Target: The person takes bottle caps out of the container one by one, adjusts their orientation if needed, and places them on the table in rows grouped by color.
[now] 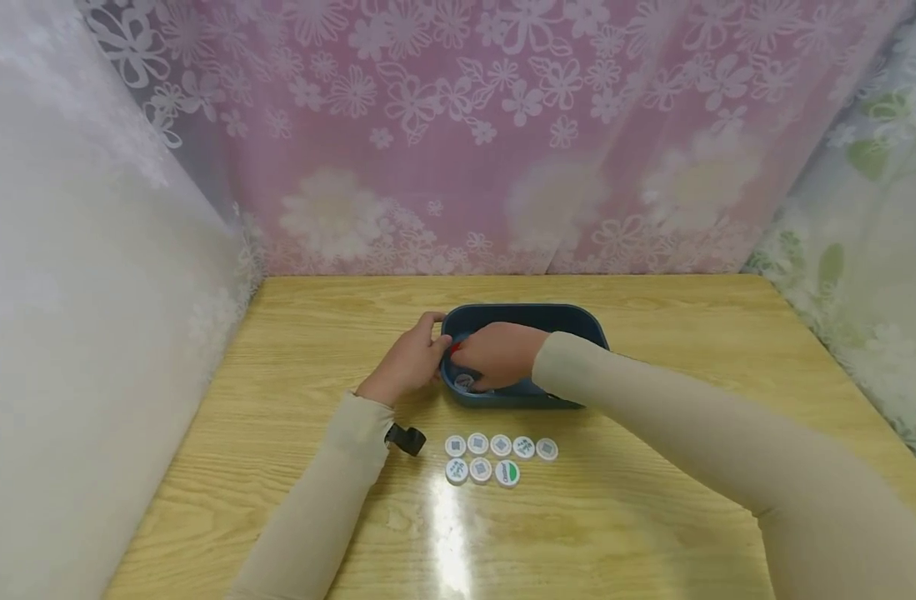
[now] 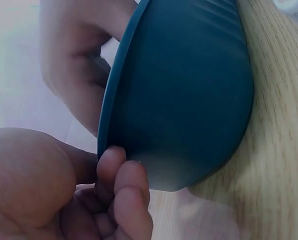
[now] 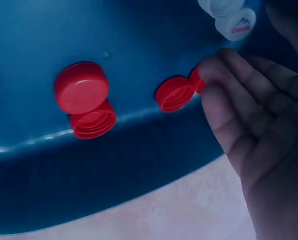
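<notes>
A dark blue plastic bin (image 1: 518, 402) stands on the table, and my left hand (image 1: 412, 360) pinches its left end at the rim. In the left wrist view the thumb and curled fingertips (image 2: 130, 207) meet over that rim. My right hand (image 1: 498, 354) reaches down inside the bin, its fingers fairly straight. Seen from the right wrist, those fingertips touch a red bottle cap (image 3: 196, 81), partly hidden behind them. Another red cap (image 3: 175, 95) lies beside it, and a red cap (image 3: 81, 86) leans on a second one farther left. White caps (image 3: 236, 25) lie near the fingers.
In front of the bin, two rows of white caps (image 1: 501, 446) lie on the wooden table (image 1: 315, 333), some with printed tops. One cap (image 1: 507, 473) carries a green mark. A black wrist mount (image 1: 407, 439) sticks out at the left wrist. Flowered curtains (image 1: 458, 167) hang behind the table.
</notes>
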Motion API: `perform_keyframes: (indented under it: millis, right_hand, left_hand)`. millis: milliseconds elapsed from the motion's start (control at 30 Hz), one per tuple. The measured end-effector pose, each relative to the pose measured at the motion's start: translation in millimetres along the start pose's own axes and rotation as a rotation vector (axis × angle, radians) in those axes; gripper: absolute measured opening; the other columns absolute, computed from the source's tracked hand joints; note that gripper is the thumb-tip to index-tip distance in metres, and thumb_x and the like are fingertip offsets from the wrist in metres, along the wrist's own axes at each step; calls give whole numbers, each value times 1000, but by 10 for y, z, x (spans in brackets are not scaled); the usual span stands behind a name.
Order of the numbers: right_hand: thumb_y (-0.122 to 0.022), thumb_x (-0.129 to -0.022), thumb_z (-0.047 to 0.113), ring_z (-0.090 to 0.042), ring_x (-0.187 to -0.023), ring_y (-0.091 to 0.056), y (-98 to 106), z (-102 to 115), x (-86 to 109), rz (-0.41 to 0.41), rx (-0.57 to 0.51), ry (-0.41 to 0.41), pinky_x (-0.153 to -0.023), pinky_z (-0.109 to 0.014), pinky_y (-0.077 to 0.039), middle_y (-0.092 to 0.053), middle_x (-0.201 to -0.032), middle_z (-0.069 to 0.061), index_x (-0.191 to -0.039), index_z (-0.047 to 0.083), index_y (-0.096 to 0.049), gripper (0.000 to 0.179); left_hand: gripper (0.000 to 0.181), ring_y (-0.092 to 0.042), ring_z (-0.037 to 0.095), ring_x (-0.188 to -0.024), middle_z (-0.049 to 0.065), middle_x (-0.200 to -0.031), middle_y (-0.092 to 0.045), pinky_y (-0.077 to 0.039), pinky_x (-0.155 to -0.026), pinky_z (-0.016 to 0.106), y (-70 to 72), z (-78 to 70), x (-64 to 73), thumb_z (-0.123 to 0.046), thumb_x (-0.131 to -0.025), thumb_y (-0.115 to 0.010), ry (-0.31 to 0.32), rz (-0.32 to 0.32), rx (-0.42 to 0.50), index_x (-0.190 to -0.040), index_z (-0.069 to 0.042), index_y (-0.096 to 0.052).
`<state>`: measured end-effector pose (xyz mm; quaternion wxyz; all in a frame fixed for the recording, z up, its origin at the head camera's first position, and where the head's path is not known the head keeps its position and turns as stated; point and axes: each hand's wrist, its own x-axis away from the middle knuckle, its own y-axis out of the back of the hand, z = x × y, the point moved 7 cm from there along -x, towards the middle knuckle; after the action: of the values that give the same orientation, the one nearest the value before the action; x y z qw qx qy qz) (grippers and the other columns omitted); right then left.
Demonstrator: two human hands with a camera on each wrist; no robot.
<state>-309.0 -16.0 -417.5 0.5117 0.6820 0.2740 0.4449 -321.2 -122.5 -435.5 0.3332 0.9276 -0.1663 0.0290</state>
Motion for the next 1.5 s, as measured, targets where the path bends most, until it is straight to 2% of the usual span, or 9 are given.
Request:
perform_keyframes:
  millis: [200,500,633,767,967,1133,1267,1367,1500]
  right_hand:
    - [-68,-102,21,-15,-81,-70,-94,22,-132,67,39,39,-81,-33,-57,-71,-90,2,-103,15,-75,9]
    - [-71,-99,10,-18,-88,-74,-112,-112,-251,11,165,15,-85,-34,-59,-77,-97,-2,-110,15,-77,14]
    - [-67,-101,10,-20,-87,-74,-149,-92,-312,16,188,25,-82,-36,-59,-77,-97,-4,-108,14,-77,13]
    - [-68,-100,9,-19,-88,-74,-135,-111,-356,11,170,16,-84,-36,-59,-77,-98,-3,-108,15,-77,13]
    - [-70,-100,11,-19,-88,-73,-140,-150,-338,18,125,-2,-84,-36,-59,-76,-98,-4,-109,14,-76,11]
    - [-71,-99,12,-20,-91,-73,-138,-151,-302,12,115,1,-86,-36,-58,-76,-102,-4,-110,14,-75,12]
    - [-72,-99,11,-20,-92,-73,-122,-154,-289,-3,98,-2,-88,-36,-58,-76,-103,-5,-112,14,-75,14]
    - [-70,-100,10,-20,-93,-73,-136,-168,-278,7,94,-3,-88,-36,-58,-76,-104,-5,-113,13,-75,14]
    - [-67,-102,12,-18,-94,-72,-162,-166,-261,43,186,58,-87,-34,-57,-74,-107,-4,-116,14,-74,16]
  left_hand:
    - [51,-68,27,-70,10,-80,-65,-53,-66,35,-39,-24,-9,-29,-113,-44,-3,0,4,-160,-16,-30]
    - [49,-66,24,-67,11,-82,-64,-52,-66,35,-10,-6,-23,-30,-114,-41,0,-16,-20,-159,-16,-30]
    - [48,-64,23,-65,12,-81,-63,-50,-65,35,-27,5,-25,-29,-114,-39,-11,-8,-34,-158,-14,-30]
    - [46,-63,22,-63,11,-79,-63,-49,-63,35,-28,24,-41,-28,-114,-39,-27,-30,-54,-157,-14,-30]
    - [45,-64,23,-70,14,-86,-67,-49,-69,37,-45,-41,-54,-25,-114,-39,-74,-90,-172,-155,-8,-32]
    - [44,-65,25,-76,15,-87,-68,-51,-72,40,-57,-84,-46,-21,-113,-39,-81,-144,-272,-153,-4,-33]
    - [44,-67,26,-77,17,-89,-69,-53,-74,41,-58,-94,-45,-20,-113,-40,-87,-166,-294,-153,-4,-33]
    - [44,-66,26,-77,16,-89,-69,-52,-73,40,-66,-86,-57,-21,-113,-40,-85,-157,-279,-154,-5,-32]
    - [47,-60,25,-71,12,-81,-62,-46,-66,36,-51,-84,-56,-23,-113,-40,-66,-136,-246,-155,-5,-31]
